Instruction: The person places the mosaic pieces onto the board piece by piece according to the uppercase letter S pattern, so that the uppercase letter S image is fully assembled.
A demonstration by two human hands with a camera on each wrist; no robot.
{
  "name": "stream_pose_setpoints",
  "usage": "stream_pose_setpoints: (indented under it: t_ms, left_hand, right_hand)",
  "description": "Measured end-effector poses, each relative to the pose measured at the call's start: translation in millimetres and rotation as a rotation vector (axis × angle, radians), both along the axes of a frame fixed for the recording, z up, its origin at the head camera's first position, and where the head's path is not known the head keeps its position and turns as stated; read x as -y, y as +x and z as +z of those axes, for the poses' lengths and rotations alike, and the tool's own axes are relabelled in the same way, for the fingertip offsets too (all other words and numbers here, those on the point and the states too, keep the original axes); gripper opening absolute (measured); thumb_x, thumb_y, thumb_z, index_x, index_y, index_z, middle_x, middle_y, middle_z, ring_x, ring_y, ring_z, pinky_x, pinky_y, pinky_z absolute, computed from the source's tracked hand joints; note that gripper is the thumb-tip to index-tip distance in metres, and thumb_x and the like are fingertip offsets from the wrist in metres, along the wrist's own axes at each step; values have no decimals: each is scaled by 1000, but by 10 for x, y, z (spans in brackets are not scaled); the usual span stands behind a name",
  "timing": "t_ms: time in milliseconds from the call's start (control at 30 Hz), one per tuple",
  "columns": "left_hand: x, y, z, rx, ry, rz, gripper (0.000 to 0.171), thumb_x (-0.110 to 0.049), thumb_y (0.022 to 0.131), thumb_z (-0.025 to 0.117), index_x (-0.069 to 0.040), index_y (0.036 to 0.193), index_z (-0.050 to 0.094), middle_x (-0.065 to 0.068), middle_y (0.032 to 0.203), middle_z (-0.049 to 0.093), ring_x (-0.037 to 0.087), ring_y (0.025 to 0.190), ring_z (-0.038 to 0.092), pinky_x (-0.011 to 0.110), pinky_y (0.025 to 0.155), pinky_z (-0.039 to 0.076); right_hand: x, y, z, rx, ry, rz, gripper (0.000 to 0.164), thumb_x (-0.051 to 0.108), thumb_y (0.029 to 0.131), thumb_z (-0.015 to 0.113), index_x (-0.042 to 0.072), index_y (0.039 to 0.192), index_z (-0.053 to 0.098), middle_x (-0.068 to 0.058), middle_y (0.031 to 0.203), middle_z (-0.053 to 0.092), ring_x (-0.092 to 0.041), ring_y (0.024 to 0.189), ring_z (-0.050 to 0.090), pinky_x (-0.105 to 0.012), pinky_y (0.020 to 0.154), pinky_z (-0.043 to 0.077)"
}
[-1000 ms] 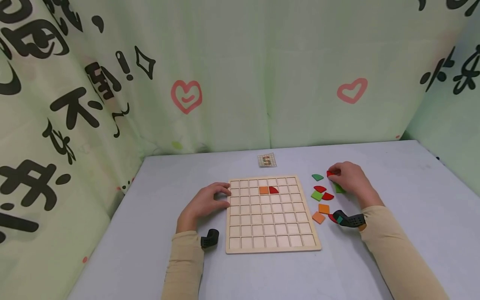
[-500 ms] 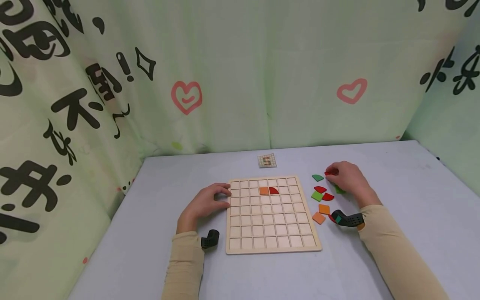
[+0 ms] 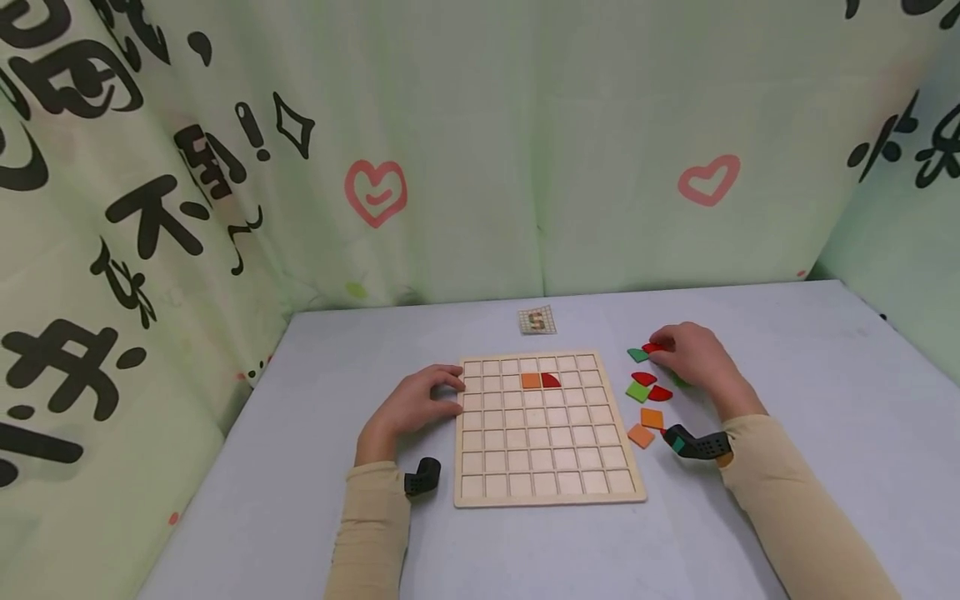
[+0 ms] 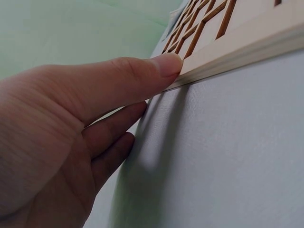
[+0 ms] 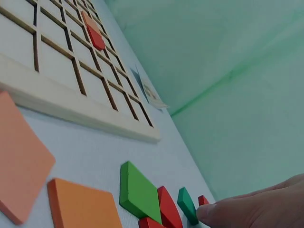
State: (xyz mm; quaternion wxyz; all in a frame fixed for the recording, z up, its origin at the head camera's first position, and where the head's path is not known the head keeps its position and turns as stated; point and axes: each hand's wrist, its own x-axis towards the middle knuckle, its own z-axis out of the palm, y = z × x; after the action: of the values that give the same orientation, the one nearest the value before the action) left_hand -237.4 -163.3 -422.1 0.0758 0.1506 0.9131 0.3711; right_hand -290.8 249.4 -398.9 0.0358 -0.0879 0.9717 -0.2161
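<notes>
My left hand [image 3: 412, 404] rests at the left edge of a square wooden grid board [image 3: 551, 502]; in the left wrist view its thumb [image 4: 166, 65] touches the frame. An orange square tile [image 3: 531, 381] and a red quarter-circle tile [image 3: 551, 380] lie side by side in cells of an upper row. Right of the board, my right hand [image 3: 697, 357] pinches another red tile [image 3: 652, 347] at its fingertips, beside a dark green quarter-circle tile [image 3: 637, 355]. That red tile is mostly hidden behind the thumb in the right wrist view.
Loose tiles lie right of the board: a light green square [image 3: 638, 392], red pieces [image 3: 660, 393] and orange squares [image 3: 652, 418]. Another green tile is largely covered by the right hand. A small patterned card [image 3: 537, 320] lies behind the board; a curtain [image 3: 480, 167] hangs beyond the table.
My right hand has shifted slightly left with the red tile, which now sits against the dark green one. The left hand and the board stay as they were.
</notes>
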Motion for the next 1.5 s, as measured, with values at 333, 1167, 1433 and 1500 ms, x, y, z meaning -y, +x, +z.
stream_pose_setpoints:
  t_ms: [333, 1167, 1433, 1500]
  left_hand:
    - [5, 2, 13, -7, -8, 0, 26, -11, 87, 77, -6, 112, 71, 9, 146, 57, 30, 142, 45, 45, 120, 34]
    - [-25, -5, 14, 18, -4, 17, 26, -12, 87, 77, -7, 112, 72, 6, 146, 56, 27, 144, 43, 44, 121, 34]
    - [-18, -1, 12, 0, -7, 11, 26, -11, 86, 78, -6, 110, 72, 7, 145, 57, 28, 142, 45, 44, 120, 35]
    - [-16, -4, 3, -5, -6, 10, 25, -11, 86, 78, -6, 110, 72, 8, 144, 58, 28, 142, 46, 44, 120, 35]
  right_hand:
    - [544, 150, 116, -79, -80, 193, 26, 9, 93, 68, -4, 116, 69, -20, 107, 65, -31, 95, 57, -47, 85, 55]
    - [1524, 139, 61, -126, -37, 607, 16, 11, 90, 74, 5, 105, 74, -5, 96, 66, -17, 86, 58, -31, 78, 54]
    - [1567, 107, 24, -144, -60, 619, 19, 10, 90, 74, 3, 108, 73, -9, 101, 67, -22, 93, 63, -35, 83, 57]
    - [1573, 104, 27, -140, -52, 616, 20, 10, 91, 74, 2, 109, 73, -10, 102, 67, -23, 93, 64, -36, 84, 57]
